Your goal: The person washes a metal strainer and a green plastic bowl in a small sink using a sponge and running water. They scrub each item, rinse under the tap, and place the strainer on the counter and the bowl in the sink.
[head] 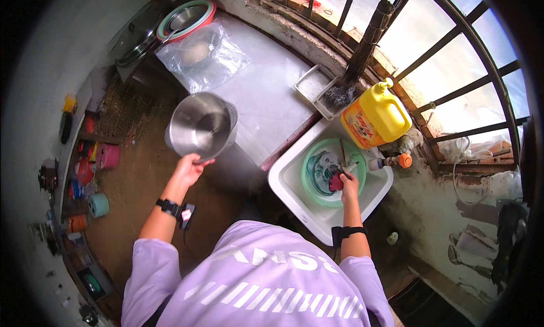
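Note:
My left hand [191, 169] grips the near rim of a deep stainless steel pot [199, 129], which is tilted so its shiny inside shows; it is held out left of the counter corner. My right hand [349, 186] holds a dark handle over a green plastic basin [312, 195], with a dark red object [335, 183] just beyond the fingers; whether the two are one piece I cannot tell. Sudsy water and a thin stick lie in the basin, which sits in a white sink [289, 199].
A yellow detergent jug [376, 114] stands at the sink's far corner, near an orange-handled tap [404, 160]. Small wire-and-plastic trays [315, 82] hold a scouring pad [340, 95]. A clear plastic bag [204, 57] and stacked basins [187, 19] lie on the counter [272, 93]. A barred window borders the right.

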{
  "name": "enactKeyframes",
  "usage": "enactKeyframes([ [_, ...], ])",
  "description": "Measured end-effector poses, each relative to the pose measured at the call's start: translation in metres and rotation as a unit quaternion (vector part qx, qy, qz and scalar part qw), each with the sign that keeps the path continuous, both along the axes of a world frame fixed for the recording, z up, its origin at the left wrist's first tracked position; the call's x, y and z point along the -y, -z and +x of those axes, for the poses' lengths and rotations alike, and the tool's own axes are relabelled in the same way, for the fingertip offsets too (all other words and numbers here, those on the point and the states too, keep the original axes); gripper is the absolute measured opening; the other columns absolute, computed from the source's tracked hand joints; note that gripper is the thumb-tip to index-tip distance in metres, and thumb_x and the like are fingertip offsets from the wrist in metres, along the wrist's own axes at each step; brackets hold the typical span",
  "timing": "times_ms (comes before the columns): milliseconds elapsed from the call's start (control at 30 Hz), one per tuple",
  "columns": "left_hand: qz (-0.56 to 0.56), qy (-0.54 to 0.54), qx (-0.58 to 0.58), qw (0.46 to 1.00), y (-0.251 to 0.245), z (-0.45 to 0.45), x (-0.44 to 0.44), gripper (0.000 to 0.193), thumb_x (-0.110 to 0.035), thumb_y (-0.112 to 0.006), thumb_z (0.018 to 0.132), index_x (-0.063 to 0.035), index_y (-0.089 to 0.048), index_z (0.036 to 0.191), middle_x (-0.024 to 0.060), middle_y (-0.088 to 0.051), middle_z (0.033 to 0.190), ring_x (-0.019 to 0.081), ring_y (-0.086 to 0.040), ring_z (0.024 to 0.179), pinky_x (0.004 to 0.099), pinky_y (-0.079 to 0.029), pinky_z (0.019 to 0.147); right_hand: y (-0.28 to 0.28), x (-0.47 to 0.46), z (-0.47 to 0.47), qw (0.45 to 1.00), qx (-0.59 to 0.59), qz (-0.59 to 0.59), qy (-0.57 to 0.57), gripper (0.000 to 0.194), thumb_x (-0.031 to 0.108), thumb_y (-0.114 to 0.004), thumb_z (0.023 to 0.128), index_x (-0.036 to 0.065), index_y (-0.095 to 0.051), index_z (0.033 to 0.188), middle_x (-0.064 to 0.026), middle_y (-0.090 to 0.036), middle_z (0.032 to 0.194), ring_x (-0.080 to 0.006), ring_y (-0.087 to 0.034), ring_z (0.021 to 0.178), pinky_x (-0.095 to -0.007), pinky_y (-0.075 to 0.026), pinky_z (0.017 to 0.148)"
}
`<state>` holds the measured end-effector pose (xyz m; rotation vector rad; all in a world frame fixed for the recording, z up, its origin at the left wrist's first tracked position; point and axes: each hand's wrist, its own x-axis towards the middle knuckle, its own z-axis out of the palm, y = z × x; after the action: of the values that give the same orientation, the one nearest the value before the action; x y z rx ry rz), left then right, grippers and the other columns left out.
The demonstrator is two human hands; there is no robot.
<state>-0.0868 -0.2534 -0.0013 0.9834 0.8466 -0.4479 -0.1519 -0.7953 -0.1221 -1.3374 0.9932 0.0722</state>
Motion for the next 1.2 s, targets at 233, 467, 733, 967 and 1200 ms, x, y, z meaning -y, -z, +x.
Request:
enactKeyframes([
  [233,-0.041,0.073,-0.043,0.996,0.04,0.177,0.043,0.026,-0.002,-0.044,0.083,0.009,-0.046,0.107,0.0333,-0.057,0.117,0.0211,-0.066,0.076,0.019,-0.047,0.048,-0.007,-0.001,-0.02,0.988,-0.017,-0.141,0.057,0.026,0.004,-0.061,0.086,0.001,-0.057,0.111,-0.0081,-0.063,0.095,-0.0168,-0.062,0.08,-0.0323,-0.052,0.069],
  [467,-0.05,0.163,-0.009,0.985,0.066,0.25,0.072,0.033,-0.001,-0.042,0.083,0.0158,-0.05,0.11,0.0316,-0.06,0.109,0.0295,-0.066,0.097,0.019,-0.048,0.05,-0.025,-0.01,-0.043,0.98,0.021,-0.147,0.135,0.03,0.011,-0.058,0.092,0.004,-0.053,0.12,-0.0049,-0.063,0.094,-0.013,-0.058,0.082,-0.0277,-0.047,0.072],
  [733,-0.027,0.172,-0.034,0.984,0.081,0.264,0.086,0.038,-0.012,-0.045,0.09,0.0123,-0.047,0.118,0.0278,-0.062,0.11,0.0269,-0.068,0.089,0.0201,-0.05,0.05,-0.037,-0.007,-0.038,0.951,0.017,-0.008,0.31,0.019,0.017,-0.059,0.092,0.004,-0.06,0.106,-0.0037,-0.062,0.09,-0.0117,-0.058,0.079,-0.0261,-0.048,0.067],
  [967,0.059,0.227,-0.072,0.969,0.051,0.204,0.089,0.081,-0.061,-0.061,0.082,0.0013,-0.04,0.13,0.0209,-0.063,0.112,0.0194,-0.067,0.071,0.0211,-0.051,0.05,0.0,0.041,-0.041,0.978,-0.071,-0.092,0.172,0.027,0.021,-0.067,0.085,0.003,-0.063,0.105,-0.004,-0.064,0.088,-0.0133,-0.059,0.077,-0.0299,-0.048,0.068],
  [1200,0.101,0.313,-0.062,0.942,0.034,0.064,0.117,0.03,-0.036,-0.058,0.092,-0.0081,-0.059,0.102,0.0078,-0.068,0.089,0.0136,-0.064,0.065,0.0209,-0.048,0.051,0.045,0.095,-0.005,0.888,-0.152,-0.384,-0.204,0.039,0.031,-0.059,0.087,0.011,-0.057,0.121,-0.0223,-0.065,0.103,-0.0398,-0.061,0.099,-0.0462,-0.047,0.084],
])
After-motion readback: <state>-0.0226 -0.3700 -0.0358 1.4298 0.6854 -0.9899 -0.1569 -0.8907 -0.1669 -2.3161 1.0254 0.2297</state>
